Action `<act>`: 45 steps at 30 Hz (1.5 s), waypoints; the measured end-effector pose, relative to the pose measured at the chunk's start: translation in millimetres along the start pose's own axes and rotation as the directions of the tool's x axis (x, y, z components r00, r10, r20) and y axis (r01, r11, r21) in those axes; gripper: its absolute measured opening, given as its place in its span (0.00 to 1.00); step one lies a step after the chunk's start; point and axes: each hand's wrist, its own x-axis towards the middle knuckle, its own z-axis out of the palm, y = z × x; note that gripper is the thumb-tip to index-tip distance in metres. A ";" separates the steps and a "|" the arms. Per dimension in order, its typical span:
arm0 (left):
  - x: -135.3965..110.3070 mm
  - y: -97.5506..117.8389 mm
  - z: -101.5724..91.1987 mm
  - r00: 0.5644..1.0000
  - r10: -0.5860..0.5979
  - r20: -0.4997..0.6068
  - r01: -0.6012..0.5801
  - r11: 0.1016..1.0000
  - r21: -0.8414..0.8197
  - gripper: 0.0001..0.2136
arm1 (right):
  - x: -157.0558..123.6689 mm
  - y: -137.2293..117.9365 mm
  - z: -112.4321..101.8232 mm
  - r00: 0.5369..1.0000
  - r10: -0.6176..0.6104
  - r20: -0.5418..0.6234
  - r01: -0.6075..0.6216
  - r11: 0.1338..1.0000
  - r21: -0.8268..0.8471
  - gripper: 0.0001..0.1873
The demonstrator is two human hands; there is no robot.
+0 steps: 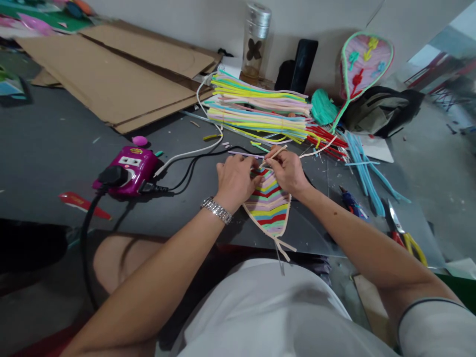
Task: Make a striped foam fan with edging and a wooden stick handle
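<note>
A leaf-shaped panel of coloured stripes [270,210] with a cream border lies on the dark work surface in front of me. My left hand [235,179], a metal watch at its wrist, is closed over the panel's upper left edge. My right hand [287,171] pinches a thin cream strip [274,154] at the panel's top. Both hands meet over the upper end of the panel, which they partly hide.
Bundles of coloured pipe cleaners [258,109] lie beyond my hands, with blue ones [366,173] to the right. A purple power strip [128,171] with cables sits left. Cardboard sheets [119,74], a bottle [256,42], a finished racket-shaped fan [362,64], a glue gun [351,202] and scissors [403,233] surround.
</note>
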 end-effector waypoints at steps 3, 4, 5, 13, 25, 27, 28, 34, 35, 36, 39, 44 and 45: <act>0.1 -0.4 0.7 1.000 -0.003 0.001 0.003 1.000 0.000 0.11 | 1.2 -2.8 -2.0 0.999 0.000 0.053 0.002 0.999 -0.034 0.06; 0.1 -0.5 0.9 1.000 -0.002 0.003 0.002 1.000 -0.002 0.11 | 1.5 -3.5 -2.6 0.998 -0.005 0.065 0.008 0.999 -0.050 0.06; 0.0 -0.5 0.9 1.000 -0.001 0.004 0.001 1.000 -0.004 0.11 | 1.8 -4.0 -3.1 0.997 -0.013 0.076 0.018 0.998 -0.067 0.06; -0.4 -1.1 0.5 1.000 0.001 0.007 -0.001 1.000 -0.008 0.11 | -6.9 -5.7 -4.8 0.993 -0.107 0.056 0.114 0.985 -0.133 0.06; -4.2 5.5 -3.8 0.999 0.042 0.017 -0.041 0.999 -0.006 0.13 | -21.8 1.4 -8.3 0.963 -0.271 -0.004 0.267 0.950 -0.164 0.06; -2.6 3.7 -2.2 0.999 0.040 0.004 -0.040 0.999 -0.003 0.13 | -21.3 8.2 -6.1 0.964 -0.265 -0.031 0.258 0.954 -0.156 0.06; -2.0 2.9 -2.1 0.999 0.038 0.001 -0.038 0.999 -0.002 0.13 | -20.8 10.3 -5.2 0.964 -0.264 -0.044 0.255 0.956 -0.142 0.06; -11.4 9.3 -11.9 0.999 0.029 -0.035 -0.028 0.998 0.051 0.10 | -22.0 5.3 -5.0 0.966 -0.250 -0.062 0.240 0.962 -0.130 0.07; -13.8 10.4 -13.5 0.998 0.034 -0.049 -0.031 0.998 0.058 0.09 | -22.3 4.7 -4.9 0.963 -0.261 -0.065 0.251 0.958 -0.137 0.07; -15.8 11.2 -14.6 0.997 0.039 -0.063 -0.035 0.998 0.061 0.09 | -22.5 4.5 -4.8 0.958 -0.277 -0.072 0.265 0.953 -0.144 0.07; -16.7 10.8 -13.9 0.995 0.050 -0.091 -0.044 0.997 0.067 0.08 | -22.3 6.4 -4.0 0.948 -0.308 -0.077 0.294 0.943 -0.153 0.07; -4.8 5.3 -4.5 0.999 0.025 -0.020 -0.025 0.999 0.033 0.12 | -21.7 14.2 -1.0 0.953 -0.289 -0.092 0.277 0.953 -0.123 0.07; -3.0 4.6 -3.1 1.000 0.025 -0.010 -0.024 0.999 0.027 0.12 | -22.2 14.9 -0.3 0.958 -0.271 -0.092 0.260 0.959 -0.117 0.06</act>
